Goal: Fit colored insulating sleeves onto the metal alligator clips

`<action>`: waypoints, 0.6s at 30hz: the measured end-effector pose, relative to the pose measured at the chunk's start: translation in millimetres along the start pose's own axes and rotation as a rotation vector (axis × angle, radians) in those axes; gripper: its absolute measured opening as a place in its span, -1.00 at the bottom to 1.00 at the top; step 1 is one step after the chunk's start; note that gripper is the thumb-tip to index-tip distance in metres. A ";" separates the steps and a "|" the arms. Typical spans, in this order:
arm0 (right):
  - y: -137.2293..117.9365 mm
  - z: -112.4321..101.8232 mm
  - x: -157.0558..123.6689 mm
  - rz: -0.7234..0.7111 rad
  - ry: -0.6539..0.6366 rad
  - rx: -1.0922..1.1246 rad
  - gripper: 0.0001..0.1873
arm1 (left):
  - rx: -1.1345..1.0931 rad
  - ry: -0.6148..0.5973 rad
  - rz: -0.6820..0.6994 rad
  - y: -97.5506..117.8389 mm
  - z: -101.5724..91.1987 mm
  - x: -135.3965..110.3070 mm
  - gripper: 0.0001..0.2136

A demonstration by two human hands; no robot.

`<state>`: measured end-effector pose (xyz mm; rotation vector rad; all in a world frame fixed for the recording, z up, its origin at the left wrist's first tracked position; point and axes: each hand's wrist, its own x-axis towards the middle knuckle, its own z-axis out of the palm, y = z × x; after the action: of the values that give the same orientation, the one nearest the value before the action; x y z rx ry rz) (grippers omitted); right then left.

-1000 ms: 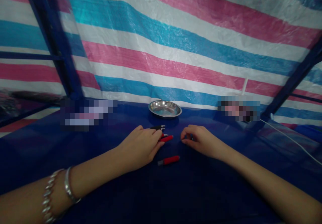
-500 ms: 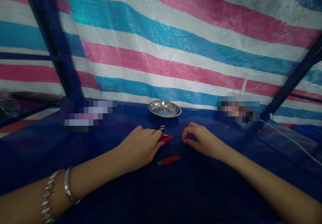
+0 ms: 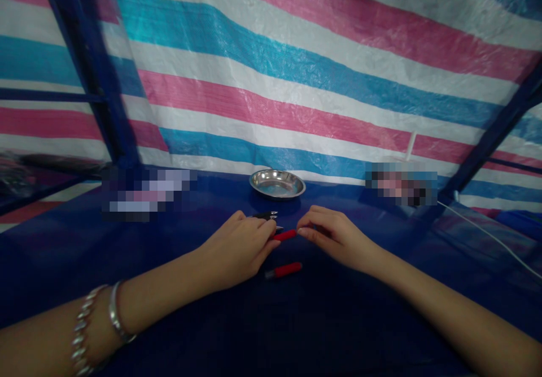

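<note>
My left hand (image 3: 245,247) is closed around a red pen (image 3: 286,235), whose red end sticks out to the right between thumb and fingers. The fingertips of my right hand (image 3: 324,230) pinch that end. Just beyond my left fingers, dark pens with silvery tips (image 3: 267,215) lie on the table, partly covered by the hand. Another pointed tip shows beside the held pen. A short red piece with a greyish end (image 3: 284,270), like a pen part, rests nearer to me, untouched.
A round metal dish (image 3: 277,185) stands behind the hands on the blue table (image 3: 339,320). Blurred-out items lie at the back left and back right. A white cable (image 3: 486,233) crosses the right side. Striped sheeting and blue frame posts close off the back.
My right hand has moved slightly left, and its fingers now meet the red pen's end. The pen has shifted a little to the right; my left hand has barely moved.
</note>
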<state>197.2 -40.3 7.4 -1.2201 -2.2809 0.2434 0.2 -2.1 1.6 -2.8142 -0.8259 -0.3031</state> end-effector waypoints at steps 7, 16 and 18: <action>2.8 2.6 -1.4 0.019 0.052 -0.003 -0.88 | -0.022 0.010 0.028 0.5 -0.9 0.9 -0.82; 4.0 2.5 -0.4 -0.007 0.011 -0.008 -0.89 | 0.001 0.030 0.032 1.0 1.1 -0.5 -0.81; 4.0 2.4 -0.3 0.003 0.015 -0.021 -0.89 | 0.013 0.031 0.012 0.4 1.4 -0.2 -0.82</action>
<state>198.9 -38.0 3.6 -1.2322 -2.2738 0.2112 0.5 -2.2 0.1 -2.7944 -0.8015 -0.3375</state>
